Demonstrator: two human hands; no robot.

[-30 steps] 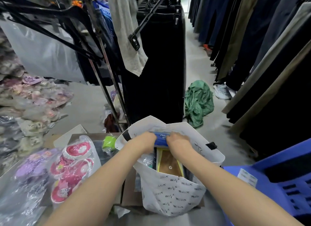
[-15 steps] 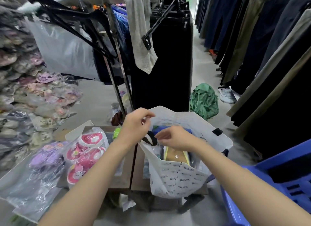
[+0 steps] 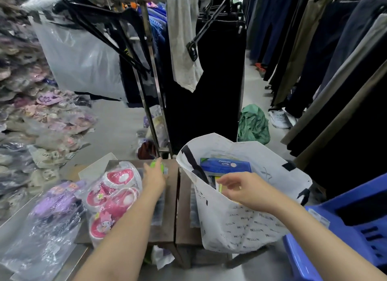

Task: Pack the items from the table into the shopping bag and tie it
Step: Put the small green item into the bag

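A white printed shopping bag (image 3: 240,224) with black handles stands open on the right half of a small brown table (image 3: 167,218). Inside it I see a blue packet (image 3: 225,165) and something yellow-edged below it. My right hand (image 3: 240,188) hovers over the bag's near rim, fingers loosely curled, holding nothing. My left hand (image 3: 154,178) reaches across the table's left half, fingers extended onto a green item in clear wrap (image 3: 157,165) at the far edge. Pink slippers in a clear bag (image 3: 113,195) lie just left of that hand.
Purple bagged slippers (image 3: 52,209) lie at the far left on a metal surface. A blue plastic crate (image 3: 345,228) stands at the right. A clothes rack post (image 3: 150,88) with dark trousers rises behind the table. Heaps of bagged slippers fill the left side; a green cloth (image 3: 253,123) lies on the floor.
Both hands have let go of the blue packet, which now lies in the bag. My left hand has moved from the bag's handle leftward to the green item. The right hand drew back slightly.
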